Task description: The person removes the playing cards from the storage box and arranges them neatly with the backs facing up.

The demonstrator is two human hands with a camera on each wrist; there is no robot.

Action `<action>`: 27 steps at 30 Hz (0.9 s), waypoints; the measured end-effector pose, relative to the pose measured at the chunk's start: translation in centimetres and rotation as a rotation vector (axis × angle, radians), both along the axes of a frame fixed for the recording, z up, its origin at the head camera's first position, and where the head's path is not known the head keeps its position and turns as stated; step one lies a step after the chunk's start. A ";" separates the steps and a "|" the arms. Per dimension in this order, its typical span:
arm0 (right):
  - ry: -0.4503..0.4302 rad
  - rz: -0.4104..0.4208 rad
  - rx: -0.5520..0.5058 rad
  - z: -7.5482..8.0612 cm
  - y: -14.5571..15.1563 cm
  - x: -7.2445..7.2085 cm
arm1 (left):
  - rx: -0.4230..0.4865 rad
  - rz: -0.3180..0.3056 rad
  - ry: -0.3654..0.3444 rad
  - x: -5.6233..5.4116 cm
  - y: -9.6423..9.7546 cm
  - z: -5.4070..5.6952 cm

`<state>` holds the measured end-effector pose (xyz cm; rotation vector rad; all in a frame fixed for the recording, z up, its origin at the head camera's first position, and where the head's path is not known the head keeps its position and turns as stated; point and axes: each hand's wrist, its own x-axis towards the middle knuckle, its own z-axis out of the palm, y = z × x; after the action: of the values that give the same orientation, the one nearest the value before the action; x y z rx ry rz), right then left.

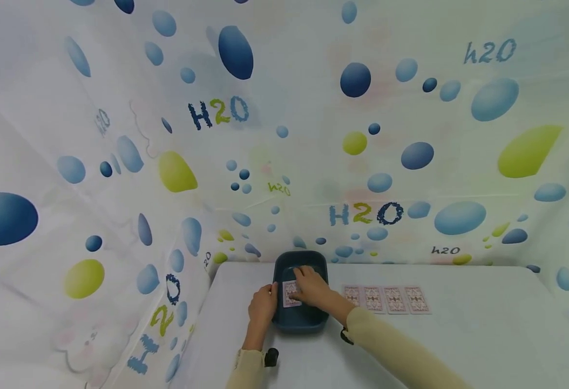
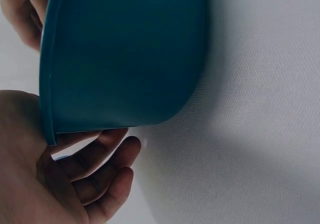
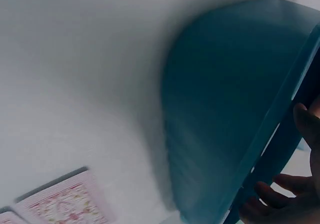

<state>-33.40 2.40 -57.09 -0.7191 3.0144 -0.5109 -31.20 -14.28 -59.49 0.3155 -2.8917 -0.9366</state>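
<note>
Beside one tub: four cards; left grip holding tub, right grip wide over fifth card.

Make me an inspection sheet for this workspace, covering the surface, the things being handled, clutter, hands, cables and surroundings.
Surface: white table, plain on top.
Job's things: dark teal bin standing on the table, a red-patterned card inside it; four similar cards in a row to the bin's right, the nearest partly hidden by the right arm.
Clutter: nothing seen.
Left hand: the left hand holds the bin's left side at the rim.
Right hand: the right hand is inside the bin at the card; whether it grips it cannot be told.
Cables: nothing seen.
Surroundings: white backdrop printed with blue and green drops and H2O lettering.
</note>
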 end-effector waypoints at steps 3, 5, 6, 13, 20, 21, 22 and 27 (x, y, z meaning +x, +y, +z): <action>-0.015 0.005 0.035 -0.2 -1.1 -0.3 | 0.005 0.003 -0.002 0.0 0.0 0.1; -0.033 -0.005 0.059 -0.3 -1.6 -0.5 | 0.010 0.003 -0.004 -0.1 0.1 0.1; -0.049 -0.014 0.066 -0.4 -1.8 -0.6 | 0.011 0.002 -0.004 0.0 0.2 0.2; -0.159 -0.063 0.097 -0.7 -2.7 -1.3 | 0.010 0.019 0.003 0.2 0.2 0.2; -0.205 -0.066 0.120 -1.1 -2.5 -1.8 | 0.015 -0.008 0.009 0.2 0.2 0.1; -0.210 -0.067 0.122 -1.1 -2.5 -1.8 | 0.014 -0.010 0.007 0.2 0.2 0.1; -0.214 -0.067 0.127 -1.2 -2.4 -1.9 | 0.016 -0.007 0.002 0.2 0.2 0.1; -0.206 -0.049 0.155 -1.3 -2.6 -2.1 | 0.008 -0.001 0.002 0.1 0.1 0.0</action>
<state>-35.54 -0.18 -58.39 -0.5480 2.8455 -0.3239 -31.13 -14.22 -59.45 0.3138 -2.8870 -0.9477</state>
